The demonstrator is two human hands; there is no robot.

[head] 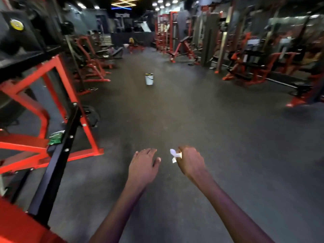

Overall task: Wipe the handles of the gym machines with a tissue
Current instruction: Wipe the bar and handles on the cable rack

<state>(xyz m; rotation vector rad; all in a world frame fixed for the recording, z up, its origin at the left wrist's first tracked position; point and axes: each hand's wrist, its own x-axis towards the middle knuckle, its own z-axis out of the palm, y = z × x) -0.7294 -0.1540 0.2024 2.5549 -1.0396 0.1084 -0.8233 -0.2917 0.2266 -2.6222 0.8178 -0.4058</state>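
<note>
Low in the frame's centre, your right hand [190, 161] is curled round a crumpled white tissue [175, 155], while your left hand [143, 163] hangs beside it with relaxed fingers, holding nothing. You look to be between machines, wiping nothing over bare floor [219, 130]. Next, likely carry the tissue to a handle, perhaps on the red-framed machine [57, 95] at the left edge.

White bucket [149, 79] at twelve o'clock, upright on dark rubber floor [201, 120]; green packet [55, 137] at nine o'clock, resting on red frame; yellow ceiling lights [127, 1] overhead, far off.
</note>
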